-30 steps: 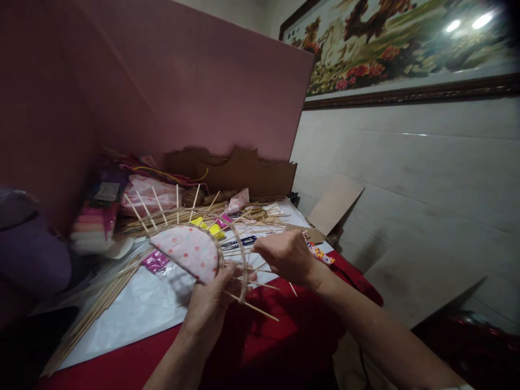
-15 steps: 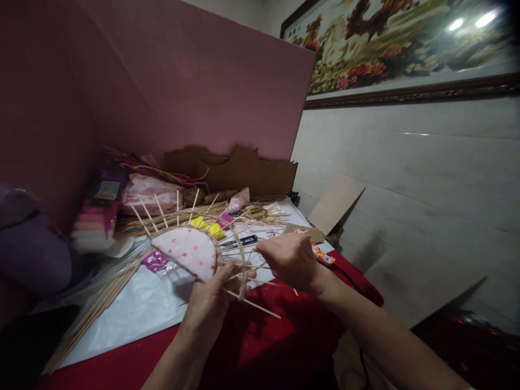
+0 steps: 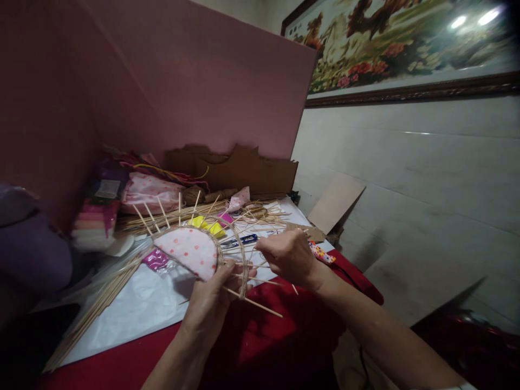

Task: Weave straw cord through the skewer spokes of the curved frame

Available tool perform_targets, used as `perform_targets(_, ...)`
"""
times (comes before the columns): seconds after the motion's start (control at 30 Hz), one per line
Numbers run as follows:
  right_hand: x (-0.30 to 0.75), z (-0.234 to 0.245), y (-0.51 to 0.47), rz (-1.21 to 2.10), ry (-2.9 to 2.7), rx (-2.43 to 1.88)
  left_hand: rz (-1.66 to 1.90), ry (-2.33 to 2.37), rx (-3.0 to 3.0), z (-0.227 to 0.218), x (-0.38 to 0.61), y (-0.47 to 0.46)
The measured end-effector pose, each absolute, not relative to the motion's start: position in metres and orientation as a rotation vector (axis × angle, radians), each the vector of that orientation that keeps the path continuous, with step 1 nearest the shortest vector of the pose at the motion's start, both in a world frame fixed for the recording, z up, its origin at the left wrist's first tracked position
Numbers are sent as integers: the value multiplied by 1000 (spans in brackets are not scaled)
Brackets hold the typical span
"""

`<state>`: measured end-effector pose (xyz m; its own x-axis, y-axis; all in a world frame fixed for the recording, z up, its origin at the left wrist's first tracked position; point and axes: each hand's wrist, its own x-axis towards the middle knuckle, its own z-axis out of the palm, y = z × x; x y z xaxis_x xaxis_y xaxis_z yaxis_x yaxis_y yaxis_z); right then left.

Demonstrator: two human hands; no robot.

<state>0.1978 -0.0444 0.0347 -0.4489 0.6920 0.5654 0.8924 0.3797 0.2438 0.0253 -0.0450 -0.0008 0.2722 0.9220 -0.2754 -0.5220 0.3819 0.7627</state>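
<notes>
In the head view, the left hand [image 3: 211, 303] is closed on the lower edge of the half-round basket base [image 3: 189, 250], a pink dotted piece held tilted above the near side of the bench [image 3: 134, 314], where the white sheet meets the red cloth [image 3: 284, 336]. The right hand [image 3: 286, 254], just beside the rim, has its fingers curled in and seems to pinch the thin weaving reed [image 3: 242, 265], though the grip itself is hidden. I judge the work to be early: only a narrow woven band runs around the base, the stakes [image 3: 162, 212] stand out bare and long, and loose reeds [image 3: 93, 311] lie at the left edge.
</notes>
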Motion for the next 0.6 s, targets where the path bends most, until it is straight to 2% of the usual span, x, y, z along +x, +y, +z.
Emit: perform_targets(0.6,191,34,-41,-678,-2347,-1420,1047,759,657,0,27,-48)
